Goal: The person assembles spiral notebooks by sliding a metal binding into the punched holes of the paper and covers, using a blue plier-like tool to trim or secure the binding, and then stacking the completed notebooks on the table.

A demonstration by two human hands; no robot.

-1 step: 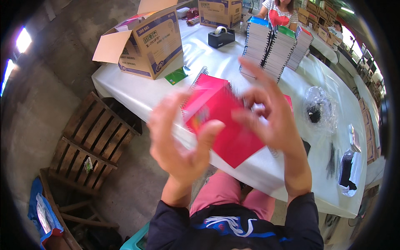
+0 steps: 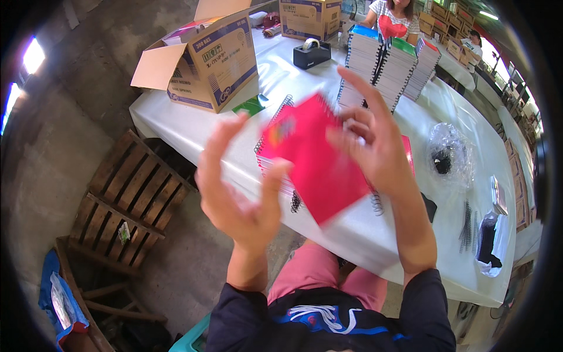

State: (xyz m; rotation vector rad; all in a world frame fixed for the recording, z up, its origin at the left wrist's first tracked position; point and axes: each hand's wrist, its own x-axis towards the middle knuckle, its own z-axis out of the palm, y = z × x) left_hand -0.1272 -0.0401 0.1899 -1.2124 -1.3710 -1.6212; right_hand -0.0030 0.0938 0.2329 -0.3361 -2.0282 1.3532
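Note:
A red spiral notebook, blurred by motion, is tilted in the air above the table in front of me. My right hand pinches its right side between thumb and curled fingers, the index finger pointing up. To the left of it, my left hand is open, thumb and fingers spread, with nothing in it. Beneath the raised notebook lie more red notebooks with black spirals, partly hidden. The edge of another red notebook shows behind my right wrist.
On the white-covered table stand an open carton, a tape dispenser and tall notebook stacks. A clear plastic bag and loose black spirals lie at right. A person is across the table.
The red notebook has turned and tilted, its upper end rising. My left hand has moved left, away from it, while my right hand keeps its hold.

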